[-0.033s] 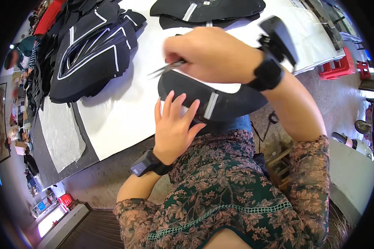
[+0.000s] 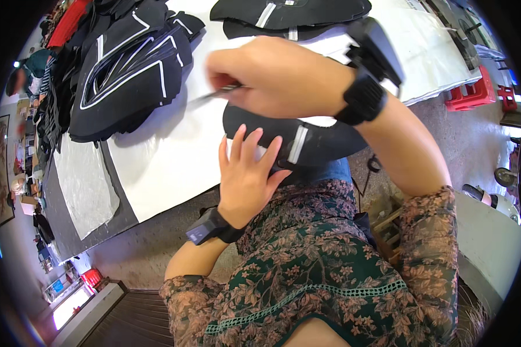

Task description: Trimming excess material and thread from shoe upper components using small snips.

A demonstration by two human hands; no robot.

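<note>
My left hand (image 2: 246,182) lies with fingers spread, its fingertips resting on a curved black fabric piece (image 2: 330,141) at the near edge of the table. A short pale grey strip (image 2: 297,144) crosses this piece. Above its far left end, my right hand (image 2: 281,75) is closed around small thread snips (image 2: 219,93). Their thin metal blades stick out to the left, blurred by motion. Most of the handle is hidden inside the fingers. My right forearm and hand cover part of the black piece.
Black pieces with white trim (image 2: 124,87) are heaped at the left of the white-covered table (image 2: 156,185). More black pieces (image 2: 312,14) lie at the far side. A red plastic stool (image 2: 468,92) stands on the floor to the right. Another person (image 2: 35,72) is far left.
My right hand, with the snips, has shifted left, away from the black piece. My left hand stays on the piece, nearly in place.
</note>
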